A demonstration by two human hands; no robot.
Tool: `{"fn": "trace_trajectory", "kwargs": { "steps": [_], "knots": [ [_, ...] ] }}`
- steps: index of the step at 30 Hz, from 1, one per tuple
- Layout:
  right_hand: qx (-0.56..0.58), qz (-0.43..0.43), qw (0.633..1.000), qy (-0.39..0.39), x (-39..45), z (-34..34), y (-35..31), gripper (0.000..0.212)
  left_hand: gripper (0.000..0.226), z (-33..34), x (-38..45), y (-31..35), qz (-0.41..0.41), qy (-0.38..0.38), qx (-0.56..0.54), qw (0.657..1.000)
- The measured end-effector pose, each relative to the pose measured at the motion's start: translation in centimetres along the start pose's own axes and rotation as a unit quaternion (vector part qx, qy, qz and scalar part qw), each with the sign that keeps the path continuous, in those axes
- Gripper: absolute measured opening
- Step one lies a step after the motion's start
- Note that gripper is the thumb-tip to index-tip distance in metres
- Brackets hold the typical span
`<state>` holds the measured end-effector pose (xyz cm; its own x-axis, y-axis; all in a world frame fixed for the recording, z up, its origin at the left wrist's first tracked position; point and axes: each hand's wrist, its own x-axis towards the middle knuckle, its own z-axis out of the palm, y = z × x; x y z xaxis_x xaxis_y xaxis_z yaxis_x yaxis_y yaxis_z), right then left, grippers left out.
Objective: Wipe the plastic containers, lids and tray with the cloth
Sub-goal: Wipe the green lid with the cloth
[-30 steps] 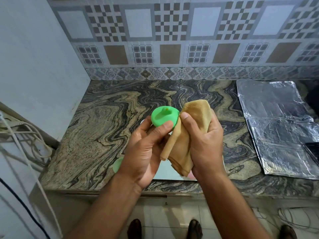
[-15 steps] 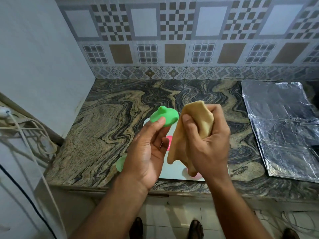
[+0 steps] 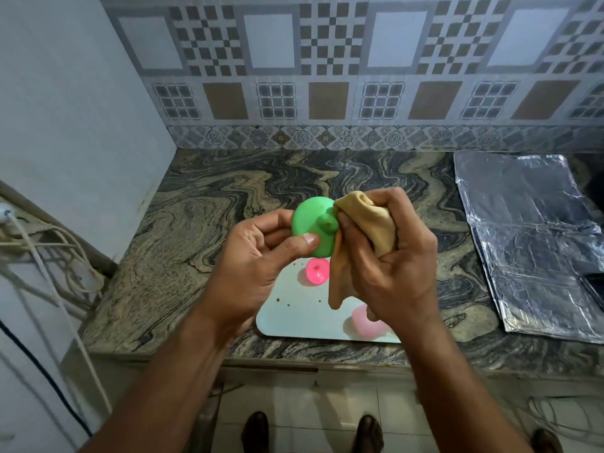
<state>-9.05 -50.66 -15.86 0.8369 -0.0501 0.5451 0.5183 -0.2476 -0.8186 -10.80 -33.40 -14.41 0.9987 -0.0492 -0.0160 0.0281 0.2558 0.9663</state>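
Note:
My left hand (image 3: 251, 256) grips a round green lid (image 3: 310, 220) with a small knob, thumb pressed on its lower edge, held above the counter. My right hand (image 3: 389, 256) is closed around a bunched tan cloth (image 3: 369, 220), which touches the lid's right side by the knob; a loose end of it hangs down. Below the hands a white tray (image 3: 294, 318) lies on the counter with brown crumbs on it. A bright pink lid (image 3: 316, 272) sits on the tray's far part. A pale pink container (image 3: 366, 323) sits at its near right, partly hidden by my right hand.
The marbled stone counter (image 3: 202, 230) ends at a front edge just below the tray. Crinkled foil sheets (image 3: 529, 250) cover its right side. A white wall stands to the left, with cables (image 3: 36, 256) hanging beside it. Patterned tiles run along the back.
The green lid has been turned so its knobbed top faces me. My right hand has brought the cloth back against the lid's right side. The green object at the tray's left is hidden now.

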Motion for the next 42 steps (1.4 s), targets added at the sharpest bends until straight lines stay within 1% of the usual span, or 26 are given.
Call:
{"fn": "trace_trajectory", "kwargs": {
  "steps": [3,6,9,12,13,15,18,20,23,24,25,27,30,33,35,37,40,42],
  "knots": [
    [-0.027,-0.032,0.999,-0.028,0.6,-0.4,0.1,0.011,0.015,-0.9,0.4,0.5,0.004,-0.046,0.045,0.998],
    [-0.037,-0.051,0.995,-0.079,1.5,-1.1,0.2,0.011,0.019,-1.7,0.8,1.1,-0.005,-0.111,0.086,0.990],
    [-0.048,-0.070,0.988,-0.130,2.2,-1.5,0.1,0.014,0.013,-2.2,1.0,1.6,-0.030,-0.168,0.111,0.979],
    [-0.052,-0.072,0.984,-0.158,2.7,-1.5,0.2,0.016,0.015,-2.4,1.2,1.8,-0.072,-0.235,0.112,0.963],
    [-0.048,-0.062,0.984,-0.162,2.9,-1.5,0.3,0.016,0.016,-2.3,1.2,1.7,-0.081,-0.243,0.105,0.961],
    [-0.009,-0.027,0.988,-0.151,3.5,-1.7,0.5,0.017,0.020,-2.3,1.5,1.4,-0.092,-0.228,0.066,0.967],
    [0.070,0.005,0.992,-0.102,4.1,-2.8,0.8,0.010,0.017,-2.6,1.8,0.9,-0.090,-0.180,0.003,0.980],
    [0.092,0.017,0.990,-0.109,3.6,-3.2,0.9,0.008,0.021,-2.9,1.8,0.6,-0.087,-0.154,-0.023,0.984],
    [0.116,0.040,0.982,-0.146,2.0,-2.7,0.8,0.015,0.030,-2.5,1.7,0.3,-0.093,-0.142,-0.043,0.985],
    [0.133,0.050,0.980,-0.142,1.5,-2.4,0.7,0.017,0.032,-2.2,1.7,0.2,-0.095,-0.134,-0.047,0.985],
    [0.143,0.058,0.980,-0.123,1.0,-1.9,0.7,0.017,0.034,-1.9,1.6,0.0,-0.095,-0.120,-0.055,0.987],
    [0.142,0.069,0.986,-0.055,0.1,-1.0,0.5,0.017,0.034,-0.9,1.5,-0.2,-0.093,-0.075,-0.082,0.990],
    [0.131,0.082,0.987,0.049,-1.3,0.2,0.2,0.015,0.025,0.7,0.8,-0.9,-0.101,-0.014,-0.139,0.985],
    [0.097,0.079,0.986,0.106,-2.2,1.0,-0.3,0.016,0.027,1.9,-0.2,-1.6,-0.092,0.017,-0.169,0.981],
    [0.071,0.065,0.989,0.109,-2.2,0.9,-0.2,0.016,0.033,2.1,-0.6,-1.9,-0.082,0.047,-0.176,0.980],
    [0.044,0.049,0.994,0.091,-2.0,0.3,0.2,0.017,0.034,2.2,-0.8,-2.0,-0.070,0.068,-0.160,0.982],
    [-0.007,-0.005,0.999,0.035,-1.5,-0.6,0.7,0.012,0.025,2.1,-1.1,-1.6,-0.047,0.059,-0.130,0.989],
    [-0.042,-0.044,0.998,0.009,-1.1,-1.1,0.5,0.010,0.029,1.8,-1.0,-1.0,-0.028,0.043,-0.093,0.994]
  ]
}}
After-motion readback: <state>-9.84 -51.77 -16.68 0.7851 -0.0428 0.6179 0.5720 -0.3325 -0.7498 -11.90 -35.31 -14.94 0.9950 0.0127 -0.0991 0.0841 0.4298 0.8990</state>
